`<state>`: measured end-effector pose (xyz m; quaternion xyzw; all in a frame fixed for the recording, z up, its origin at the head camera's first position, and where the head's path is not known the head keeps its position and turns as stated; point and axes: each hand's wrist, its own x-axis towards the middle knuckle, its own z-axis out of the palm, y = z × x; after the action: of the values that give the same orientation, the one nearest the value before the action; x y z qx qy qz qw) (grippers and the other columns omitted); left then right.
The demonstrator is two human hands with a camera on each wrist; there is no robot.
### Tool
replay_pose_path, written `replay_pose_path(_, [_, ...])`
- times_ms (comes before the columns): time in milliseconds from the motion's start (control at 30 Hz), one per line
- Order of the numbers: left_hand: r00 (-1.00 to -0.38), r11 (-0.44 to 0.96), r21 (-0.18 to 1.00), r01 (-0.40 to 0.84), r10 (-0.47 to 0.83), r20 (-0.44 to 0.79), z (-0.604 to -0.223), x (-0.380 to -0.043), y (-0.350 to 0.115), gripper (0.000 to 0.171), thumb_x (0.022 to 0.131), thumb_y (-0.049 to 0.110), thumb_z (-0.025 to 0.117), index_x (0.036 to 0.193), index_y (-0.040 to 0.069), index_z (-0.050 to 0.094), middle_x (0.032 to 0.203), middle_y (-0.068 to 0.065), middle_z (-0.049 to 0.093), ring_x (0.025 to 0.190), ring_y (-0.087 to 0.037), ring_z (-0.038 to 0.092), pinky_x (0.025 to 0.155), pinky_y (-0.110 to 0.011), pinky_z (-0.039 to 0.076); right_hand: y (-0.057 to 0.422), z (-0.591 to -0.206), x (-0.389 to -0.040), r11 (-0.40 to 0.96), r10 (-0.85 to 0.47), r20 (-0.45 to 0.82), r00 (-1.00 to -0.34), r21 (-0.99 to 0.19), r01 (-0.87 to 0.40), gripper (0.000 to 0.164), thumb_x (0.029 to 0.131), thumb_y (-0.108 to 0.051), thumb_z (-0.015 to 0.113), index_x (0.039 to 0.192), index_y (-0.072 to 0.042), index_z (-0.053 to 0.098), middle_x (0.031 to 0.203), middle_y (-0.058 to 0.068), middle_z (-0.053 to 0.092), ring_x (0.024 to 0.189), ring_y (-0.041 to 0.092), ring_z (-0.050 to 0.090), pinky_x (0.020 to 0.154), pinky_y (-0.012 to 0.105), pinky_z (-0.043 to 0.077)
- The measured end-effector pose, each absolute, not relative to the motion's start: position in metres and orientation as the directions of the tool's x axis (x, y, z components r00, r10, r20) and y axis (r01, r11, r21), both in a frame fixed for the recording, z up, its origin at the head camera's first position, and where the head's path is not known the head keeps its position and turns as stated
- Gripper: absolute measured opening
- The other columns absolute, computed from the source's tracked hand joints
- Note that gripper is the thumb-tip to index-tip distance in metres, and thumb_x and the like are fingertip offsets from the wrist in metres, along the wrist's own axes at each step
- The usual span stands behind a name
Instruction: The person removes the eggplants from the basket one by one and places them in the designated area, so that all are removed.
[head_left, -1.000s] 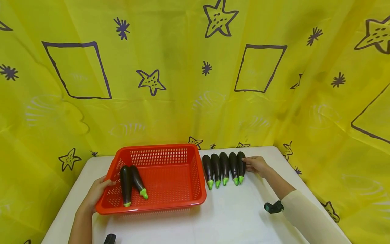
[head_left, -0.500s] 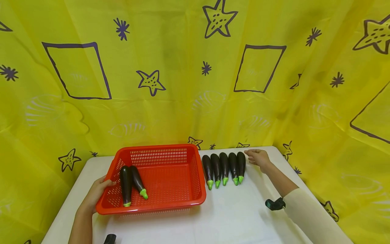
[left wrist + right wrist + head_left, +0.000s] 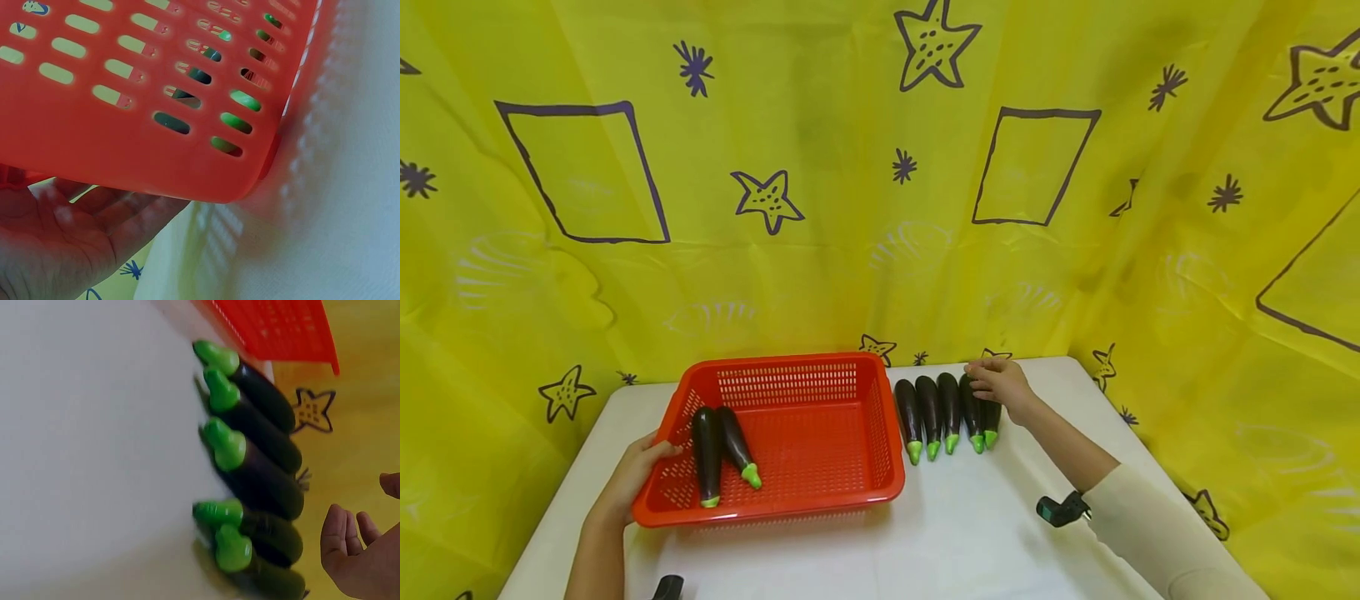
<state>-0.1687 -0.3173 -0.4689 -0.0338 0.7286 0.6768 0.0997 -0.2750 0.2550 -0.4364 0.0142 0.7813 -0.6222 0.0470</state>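
In the head view, my left hand point(image 3: 631, 482) grips the left rim of a red plastic basket point(image 3: 775, 509), thumb over the edge. Its fingers run under the rim in the left wrist view, beside the slotted wall point(image 3: 69, 125). Inside the basket's left side lie two dark eggplants, one long point(image 3: 707, 454) and one slanted point(image 3: 737, 446). To the right, my right hand point(image 3: 1006, 388) hovers over the far ends of a row of several eggplants point(image 3: 929, 412), partly covering the two rightmost. In the right wrist view, its fingers point(image 3: 335, 531) are loosely bent and hold nothing.
A white table point(image 3: 955, 525) bears the basket and the row. Right behind it hangs a yellow curtain point(image 3: 835, 283) with drawn stars. The basket's right wall stands close to the leftmost eggplant of the row point(image 3: 907, 417). A dark device point(image 3: 1060, 508) sits by the right sleeve.
My right hand has let go of the rightmost eggplant, moved back off it, then shifted left over the far ends of the row. My left hand and the basket have stayed put.
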Motion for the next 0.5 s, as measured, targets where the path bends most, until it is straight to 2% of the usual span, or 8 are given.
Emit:
replay_pose_path(167, [-0.975,0.071,0.977,-0.200,0.085,-0.206,-0.470,-0.169,-0.317,0.061,0.103,0.010,0.039,0.157,-0.012,0.022,0.118,-0.011,0.067,0.094,-0.020,0.073,0.081,-0.048,0.063,0.229,-0.435,-0.268,0.206,-0.121,-0.086,-0.989,-0.977,0.059,0.051,0.106,-0.020,0.063,0.142,0.015,0.051,0.136,0.032,0.058,0.123,0.050,0.059,0.096,0.040,0.058])
replay_pose_path(267, [-0.975,0.073,0.977,-0.200,0.082,-0.205,-0.471,-0.170,-0.318,0.061,0.103,0.010,0.040,0.157,-0.013,0.022,0.118,-0.010,0.067,0.094,-0.020,0.073,0.081,-0.047,0.063,0.209,-0.430,-0.265,0.198,-0.162,-0.082,-0.983,-0.979,0.049,0.049,0.105,-0.019,0.065,0.140,0.012,0.054,0.134,0.027,0.061,0.123,0.050,0.059,0.096,0.041,0.058])
replay_pose_path(500, [-0.975,0.071,0.976,-0.204,0.078,-0.210,-0.469,-0.171,-0.317,0.061,0.104,0.009,0.039,0.158,-0.012,0.021,0.115,-0.008,0.068,0.093,-0.019,0.073,0.080,-0.046,0.063,0.162,-0.417,-0.262,0.167,-0.280,-0.053,-0.958,-0.986,0.006,0.043,0.104,-0.017,0.065,0.137,0.010,0.058,0.131,0.026,0.063,0.119,0.048,0.062,0.096,0.045,0.058])
